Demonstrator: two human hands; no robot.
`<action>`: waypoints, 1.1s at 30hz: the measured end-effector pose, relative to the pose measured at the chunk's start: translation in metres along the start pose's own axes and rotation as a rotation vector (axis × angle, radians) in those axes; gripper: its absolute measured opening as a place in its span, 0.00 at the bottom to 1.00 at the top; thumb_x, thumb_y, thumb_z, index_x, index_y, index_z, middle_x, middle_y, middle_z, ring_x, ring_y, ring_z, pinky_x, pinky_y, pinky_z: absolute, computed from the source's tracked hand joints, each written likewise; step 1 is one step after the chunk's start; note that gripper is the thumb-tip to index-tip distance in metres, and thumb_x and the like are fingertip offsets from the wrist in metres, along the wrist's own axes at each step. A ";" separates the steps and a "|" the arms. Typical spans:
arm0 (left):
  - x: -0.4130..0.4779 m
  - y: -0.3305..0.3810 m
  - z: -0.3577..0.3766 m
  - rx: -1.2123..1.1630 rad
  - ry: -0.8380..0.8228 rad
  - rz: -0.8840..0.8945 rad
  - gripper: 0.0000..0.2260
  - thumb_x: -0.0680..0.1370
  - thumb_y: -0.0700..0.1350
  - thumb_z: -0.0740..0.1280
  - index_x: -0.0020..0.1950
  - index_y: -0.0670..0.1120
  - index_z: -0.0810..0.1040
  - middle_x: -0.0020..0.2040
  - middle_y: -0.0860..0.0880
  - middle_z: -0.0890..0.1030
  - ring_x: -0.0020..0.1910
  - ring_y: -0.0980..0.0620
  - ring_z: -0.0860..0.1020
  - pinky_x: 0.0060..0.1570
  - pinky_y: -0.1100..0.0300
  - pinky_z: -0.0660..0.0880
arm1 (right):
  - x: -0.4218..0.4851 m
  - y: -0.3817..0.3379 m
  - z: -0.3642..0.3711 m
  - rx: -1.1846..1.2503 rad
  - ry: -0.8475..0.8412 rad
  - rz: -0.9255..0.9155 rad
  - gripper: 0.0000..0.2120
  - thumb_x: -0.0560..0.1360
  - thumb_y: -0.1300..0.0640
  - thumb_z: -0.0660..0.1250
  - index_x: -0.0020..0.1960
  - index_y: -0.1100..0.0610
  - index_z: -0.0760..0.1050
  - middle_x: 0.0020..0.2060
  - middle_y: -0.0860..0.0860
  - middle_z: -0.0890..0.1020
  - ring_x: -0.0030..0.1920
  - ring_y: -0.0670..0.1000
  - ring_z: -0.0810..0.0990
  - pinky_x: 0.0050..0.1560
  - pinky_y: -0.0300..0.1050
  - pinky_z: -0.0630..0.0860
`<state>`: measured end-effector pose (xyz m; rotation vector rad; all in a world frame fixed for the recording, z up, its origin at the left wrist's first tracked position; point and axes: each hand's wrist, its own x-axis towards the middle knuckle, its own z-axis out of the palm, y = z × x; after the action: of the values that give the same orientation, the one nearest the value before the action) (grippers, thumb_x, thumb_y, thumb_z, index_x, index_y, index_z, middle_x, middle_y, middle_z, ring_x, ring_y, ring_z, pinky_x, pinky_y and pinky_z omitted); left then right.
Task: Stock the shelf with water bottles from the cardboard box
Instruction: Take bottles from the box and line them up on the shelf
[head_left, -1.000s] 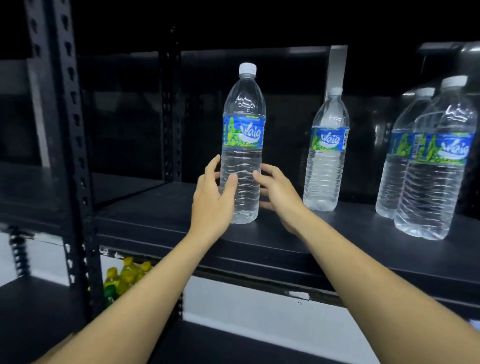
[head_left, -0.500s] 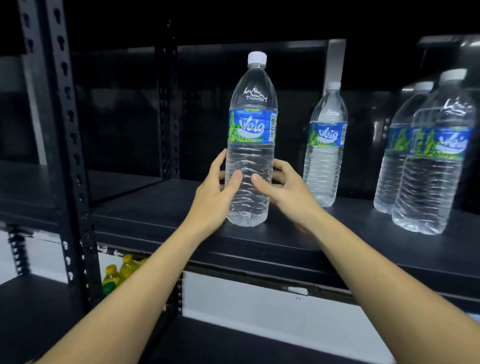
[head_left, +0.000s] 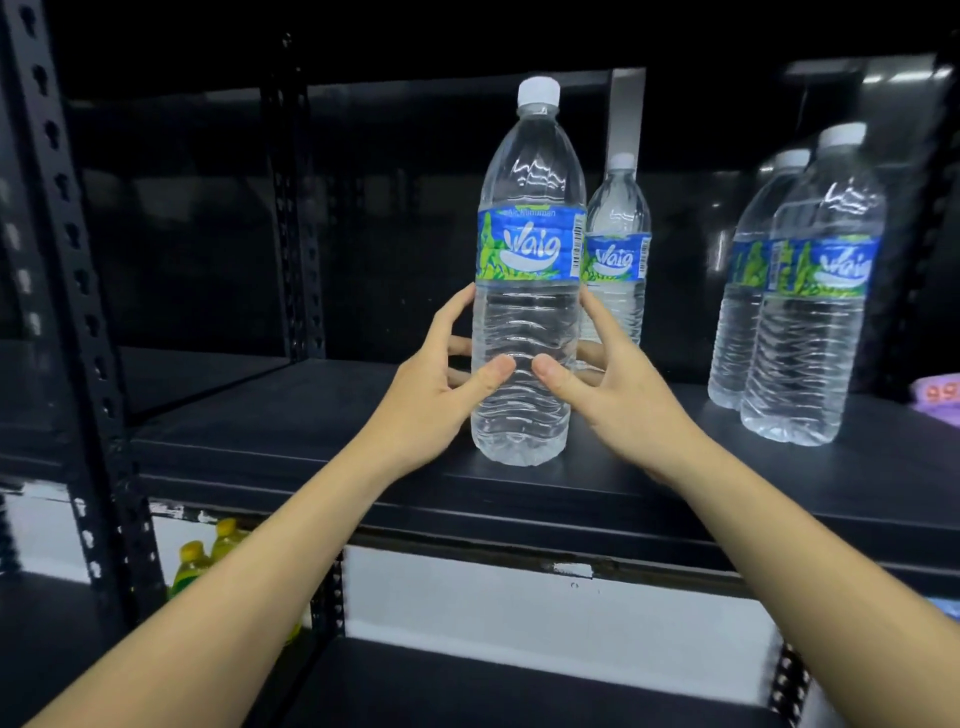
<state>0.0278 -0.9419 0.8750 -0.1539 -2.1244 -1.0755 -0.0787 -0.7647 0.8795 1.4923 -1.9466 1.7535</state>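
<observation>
Gripping the clear plastic water bottle (head_left: 524, 364) from both sides: left hand (head_left: 431, 405) and right hand (head_left: 618, 400) curl round its lower body, thumbs in front. Right thumb, off it a second ago, now touches. Bottle upright on the black metal shelf (head_left: 311, 441), near its front edge.

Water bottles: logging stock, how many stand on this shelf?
4. The front bottle between left hand and right hand, a second bottle just behind it, a near right bottle and a far right bottle behind that. More may hide off-frame.
</observation>
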 end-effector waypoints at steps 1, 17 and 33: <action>0.001 0.002 0.004 0.002 -0.006 0.008 0.33 0.80 0.54 0.68 0.81 0.64 0.55 0.58 0.57 0.80 0.50 0.60 0.85 0.50 0.67 0.79 | -0.003 0.001 -0.004 -0.002 0.009 -0.011 0.36 0.79 0.54 0.71 0.76 0.31 0.55 0.56 0.40 0.84 0.52 0.44 0.87 0.49 0.32 0.79; 0.040 0.010 0.073 -0.074 -0.129 0.013 0.33 0.80 0.54 0.70 0.80 0.65 0.55 0.57 0.58 0.79 0.50 0.54 0.86 0.58 0.47 0.82 | -0.012 0.022 -0.070 -0.213 0.109 0.040 0.35 0.78 0.47 0.72 0.78 0.36 0.57 0.59 0.45 0.85 0.54 0.47 0.86 0.63 0.56 0.80; 0.085 -0.015 0.095 0.056 -0.157 -0.013 0.34 0.82 0.54 0.67 0.82 0.61 0.50 0.54 0.65 0.77 0.57 0.52 0.83 0.58 0.43 0.81 | 0.027 0.051 -0.085 -0.342 0.084 0.131 0.32 0.78 0.49 0.70 0.76 0.33 0.58 0.61 0.41 0.83 0.62 0.48 0.82 0.66 0.58 0.77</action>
<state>-0.0927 -0.8990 0.8851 -0.2044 -2.2963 -1.0401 -0.1703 -0.7194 0.8895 1.1827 -2.2049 1.4068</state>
